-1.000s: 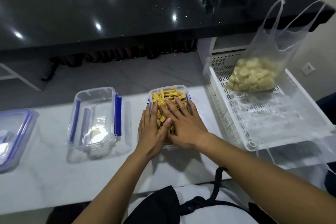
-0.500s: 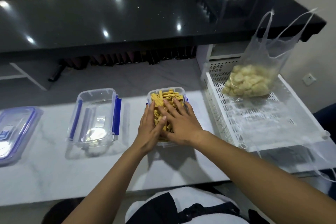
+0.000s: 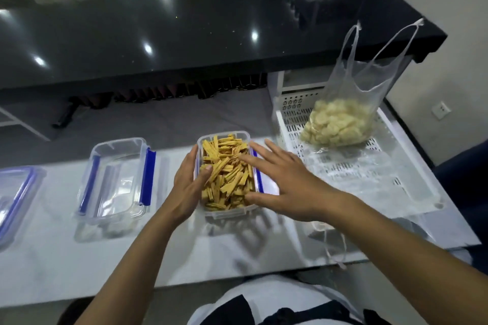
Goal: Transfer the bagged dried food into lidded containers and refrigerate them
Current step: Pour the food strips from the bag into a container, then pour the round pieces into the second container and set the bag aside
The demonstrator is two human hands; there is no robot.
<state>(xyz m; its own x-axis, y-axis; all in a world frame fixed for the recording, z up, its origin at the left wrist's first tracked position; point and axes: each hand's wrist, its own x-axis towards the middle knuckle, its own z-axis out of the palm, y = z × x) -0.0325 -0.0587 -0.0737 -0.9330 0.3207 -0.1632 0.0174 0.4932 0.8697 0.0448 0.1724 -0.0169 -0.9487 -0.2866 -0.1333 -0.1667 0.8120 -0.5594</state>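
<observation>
A clear container [image 3: 227, 214] full of yellow dried strips [image 3: 227, 174] stands on the white counter in front of me, without a lid. My left hand [image 3: 188, 187] lies against its left wall, thumb resting on the strips. My right hand [image 3: 285, 182] hovers over the container's right side with fingers spread straight, fingertips near the strips. A clear plastic bag [image 3: 343, 119] of pale dried pieces stands in the white perforated tray [image 3: 369, 179] at the right.
An empty clear container with blue clips [image 3: 116, 182] sits left of the filled one. A blue-rimmed lid [image 3: 15, 192] lies at the far left edge. An emptied plastic bag [image 3: 356, 219] drapes over the tray's front. Behind the counter runs a black glossy worktop [image 3: 184, 34].
Both hands were pressed flat together on top of the strips. Now they have parted: the left has slid to the container's left wall and the right has lifted toward its right side.
</observation>
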